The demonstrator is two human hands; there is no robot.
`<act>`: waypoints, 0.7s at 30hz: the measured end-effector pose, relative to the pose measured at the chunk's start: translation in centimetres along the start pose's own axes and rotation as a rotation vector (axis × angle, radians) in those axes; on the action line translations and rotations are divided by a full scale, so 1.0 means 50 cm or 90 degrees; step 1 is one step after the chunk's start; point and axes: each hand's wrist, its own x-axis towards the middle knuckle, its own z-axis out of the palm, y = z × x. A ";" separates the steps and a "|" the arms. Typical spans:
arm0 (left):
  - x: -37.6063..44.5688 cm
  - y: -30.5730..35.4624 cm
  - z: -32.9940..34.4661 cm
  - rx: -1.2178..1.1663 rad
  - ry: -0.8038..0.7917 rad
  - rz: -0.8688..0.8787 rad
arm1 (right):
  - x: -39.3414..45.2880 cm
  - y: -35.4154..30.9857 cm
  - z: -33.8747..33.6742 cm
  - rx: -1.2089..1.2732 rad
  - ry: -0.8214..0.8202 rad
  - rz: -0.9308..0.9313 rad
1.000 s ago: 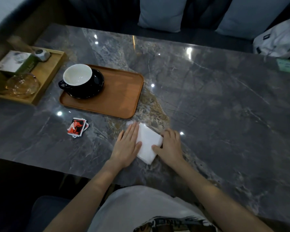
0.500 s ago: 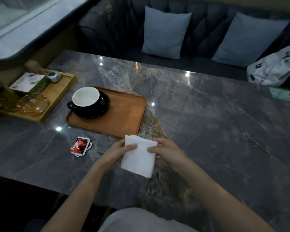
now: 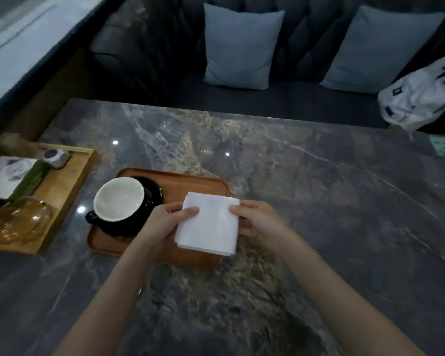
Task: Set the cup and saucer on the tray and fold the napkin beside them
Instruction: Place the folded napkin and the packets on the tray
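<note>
Left hand: the left hand (image 3: 165,222) pinches the left edge of the folded white paper napkin (image 3: 208,224), thumb lying on top, fingers tucked beneath.
Right hand: the right hand (image 3: 261,223) clasps the right edge the same way, thumb over, fingers under.
Napkin: a neat rectangle, held between both hands over the right half of the brown oval-cornered wooden tray (image 3: 190,183); whether it touches the tray, I cannot tell.
Cup: the black cup with white inside (image 3: 118,199) sits on its black saucer (image 3: 154,191) on the tray's left half, just beside the left hand.
Table: grey marble tabletop (image 3: 319,201) beneath it all.
</note>
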 end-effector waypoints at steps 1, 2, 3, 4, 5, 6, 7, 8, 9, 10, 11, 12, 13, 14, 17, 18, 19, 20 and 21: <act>0.024 0.005 -0.002 0.026 0.030 0.003 | 0.024 -0.004 0.003 -0.010 0.018 -0.001; 0.049 0.008 -0.004 0.056 0.057 0.004 | 0.046 -0.009 0.007 -0.023 0.039 -0.002; 0.072 0.010 -0.005 0.093 0.078 0.011 | 0.069 -0.013 0.010 -0.037 0.064 -0.004; 0.092 0.011 -0.005 0.130 0.096 0.019 | 0.090 -0.017 0.013 -0.048 0.089 -0.003; 0.111 0.010 -0.007 0.163 0.114 0.026 | 0.111 -0.017 0.015 -0.065 0.113 -0.003; 0.126 0.009 -0.007 0.197 0.130 0.032 | 0.127 -0.019 0.017 -0.091 0.136 -0.006; 0.142 0.007 -0.009 0.233 0.140 0.038 | 0.147 -0.015 0.018 -0.133 0.164 -0.016; 0.155 0.004 -0.012 0.268 0.150 0.048 | 0.165 -0.009 0.018 -0.194 0.196 -0.037; 0.164 0.003 -0.013 0.300 0.161 0.062 | 0.180 -0.003 0.018 -0.266 0.226 -0.067; 0.173 0.003 -0.016 0.330 0.174 0.074 | 0.195 0.003 0.019 -0.330 0.249 -0.093; 0.180 0.004 -0.017 0.357 0.186 0.087 | 0.205 0.007 0.022 -0.377 0.268 -0.110; 0.184 0.007 -0.017 0.379 0.195 0.098 | 0.211 0.011 0.026 -0.405 0.283 -0.122; 0.188 0.009 -0.016 0.398 0.204 0.105 | 0.214 0.012 0.030 -0.424 0.297 -0.130; 0.192 0.011 -0.016 0.413 0.210 0.110 | 0.216 0.011 0.035 -0.440 0.310 -0.137; 0.204 0.019 -0.015 0.441 0.220 0.127 | 0.221 0.010 0.049 -0.491 0.349 -0.143; 0.208 0.020 -0.015 0.448 0.217 0.139 | 0.223 0.012 0.053 -0.512 0.363 -0.142; 0.211 0.021 -0.013 0.459 0.216 0.150 | 0.227 0.015 0.056 -0.535 0.375 -0.143; 0.213 0.022 -0.011 0.476 0.218 0.158 | 0.228 0.018 0.059 -0.558 0.383 -0.146; 0.216 0.021 -0.009 0.494 0.222 0.163 | 0.230 0.021 0.061 -0.585 0.389 -0.153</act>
